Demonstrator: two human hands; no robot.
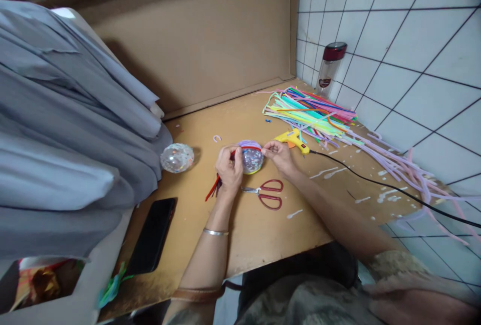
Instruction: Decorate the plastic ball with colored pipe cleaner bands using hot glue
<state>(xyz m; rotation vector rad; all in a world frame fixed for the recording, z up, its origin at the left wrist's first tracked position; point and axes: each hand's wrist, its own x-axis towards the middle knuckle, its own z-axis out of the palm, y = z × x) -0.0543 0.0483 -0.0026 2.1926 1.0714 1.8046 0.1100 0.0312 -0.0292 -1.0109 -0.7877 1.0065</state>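
Note:
A clear round ball (252, 160) with purple strips across its top and a yellow one at its lower edge lies between my hands. Across its upper part runs a red pipe cleaner (251, 147). My left hand (230, 167) is closed at the ball's left side, pinching the red strip's left end; red and dark strips (213, 188) stick out below it. At the right side, my right hand (278, 157) pinches the strip's other end between thumb and finger. Red-handled scissors (267, 193) lie just below the ball.
A yellow glue gun (295, 140) with a black cable lies right of the ball, before a pile of coloured pipe cleaners (308, 112). A bottle (329, 70) stands by the tiles. Left are another clear ball (177, 158), a phone (153, 235) and grey cloth (75, 114).

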